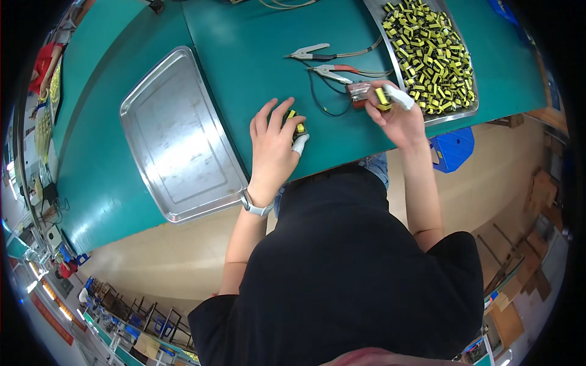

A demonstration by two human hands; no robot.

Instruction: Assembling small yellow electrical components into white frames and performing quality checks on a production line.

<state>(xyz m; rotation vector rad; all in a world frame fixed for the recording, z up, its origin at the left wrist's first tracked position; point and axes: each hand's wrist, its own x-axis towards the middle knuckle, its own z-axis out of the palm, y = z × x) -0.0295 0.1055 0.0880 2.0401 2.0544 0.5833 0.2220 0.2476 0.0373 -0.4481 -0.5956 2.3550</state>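
Note:
My left hand [270,141], wearing a white finger cot on its thumb, rests low over the green table [244,61]. Its fingers curl around a few small yellow-and-black transformers [300,127], partly hidden beneath them. Pinched between the fingers of my right hand [405,122] is one more transformer [383,99]; a white cot covers one of those fingertips. Right beside that hand sits a small reddish block with a metal top [359,93]. Beyond it lie two clip leads, one with a black-and-grey clip [310,52], the other with a red-and-grey clip [332,71].
A metal tray [395,64] heaped with yellow-and-black transformers [430,55] stands at the right. On the left lies a wide, shallow metal tray [177,134]. A blue plastic stool [453,149] is below the table edge. Another person in red [44,66] is at the far left.

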